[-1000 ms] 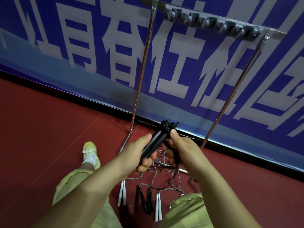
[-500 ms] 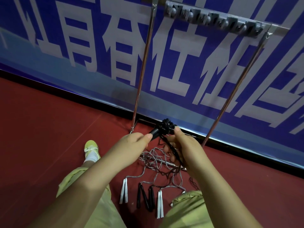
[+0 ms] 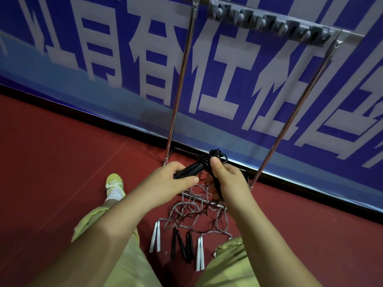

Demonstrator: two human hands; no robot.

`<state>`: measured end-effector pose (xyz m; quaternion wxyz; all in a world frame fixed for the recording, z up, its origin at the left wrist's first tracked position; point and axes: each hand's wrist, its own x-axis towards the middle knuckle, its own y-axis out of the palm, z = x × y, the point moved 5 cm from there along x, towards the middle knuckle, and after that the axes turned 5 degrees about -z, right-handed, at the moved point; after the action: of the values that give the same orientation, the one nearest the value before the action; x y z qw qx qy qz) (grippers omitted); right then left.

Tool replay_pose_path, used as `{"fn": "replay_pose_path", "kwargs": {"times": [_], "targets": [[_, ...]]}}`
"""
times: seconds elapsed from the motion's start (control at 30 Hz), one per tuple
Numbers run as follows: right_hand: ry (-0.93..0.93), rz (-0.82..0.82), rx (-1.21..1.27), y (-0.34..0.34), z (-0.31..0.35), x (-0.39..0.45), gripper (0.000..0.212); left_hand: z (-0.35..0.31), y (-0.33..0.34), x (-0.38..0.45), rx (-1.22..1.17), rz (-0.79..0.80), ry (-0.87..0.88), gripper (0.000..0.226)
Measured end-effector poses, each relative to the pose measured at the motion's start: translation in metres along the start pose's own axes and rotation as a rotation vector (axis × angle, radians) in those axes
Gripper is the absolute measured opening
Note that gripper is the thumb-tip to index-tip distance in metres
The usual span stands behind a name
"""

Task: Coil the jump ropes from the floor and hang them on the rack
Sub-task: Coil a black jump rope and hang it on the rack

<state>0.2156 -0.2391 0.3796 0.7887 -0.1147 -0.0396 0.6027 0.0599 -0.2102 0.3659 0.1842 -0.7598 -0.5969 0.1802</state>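
- A yellow shoe [image 3: 115, 183] is seen on the red floor [image 3: 51, 162] at the left.
- The black handles [image 3: 187, 172] of a jump rope are gripped by the left hand [image 3: 165, 181], fingers curled round them.
- The coiled black rope [image 3: 215, 160] is pinched by the right hand [image 3: 230, 181], thumb pressed on top, low before the rack [image 3: 267, 25].
- Loose jump ropes [image 3: 186, 228] are left tangled on the floor between the knees.

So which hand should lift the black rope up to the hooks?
Probably the right hand: it pinches the coiled black rope at the knot and sits nearer the rack's hooks. The left hand only grips the handles.
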Motion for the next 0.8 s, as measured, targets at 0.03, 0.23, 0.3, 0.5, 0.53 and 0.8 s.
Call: {"fn": "replay_pose_path", "kwargs": {"times": [0.03, 0.23, 0.3, 0.5, 0.53, 0.8], "targets": [[-0.003, 0.009, 0.044, -0.001, -0.001, 0.0, 0.041, 0.001, 0.0, 0.0, -0.098, 0.042, -0.021, 0.016], [-0.044, 0.14, 0.251, 0.0, -0.003, 0.002, 0.042, -0.012, 0.009, -0.02, -0.702, 0.503, -0.331, 0.063], [-0.084, 0.191, 0.281, 0.001, -0.001, 0.001, 0.05, -0.014, 0.018, -0.028, -0.84, 0.676, -0.395, 0.075], [-0.057, 0.251, 0.194, -0.003, -0.001, -0.002, 0.034, -0.013, 0.033, -0.03, -0.903, 0.657, -0.446, 0.062], [-0.03, 0.259, 0.176, -0.005, -0.003, -0.002, 0.032, -0.009, 0.034, -0.026, -0.849, 0.584, -0.426, 0.062], [0.031, 0.223, 0.173, -0.012, -0.005, 0.0, 0.02, -0.011, 0.03, -0.016, -0.505, 0.197, -0.162, 0.052]]}}
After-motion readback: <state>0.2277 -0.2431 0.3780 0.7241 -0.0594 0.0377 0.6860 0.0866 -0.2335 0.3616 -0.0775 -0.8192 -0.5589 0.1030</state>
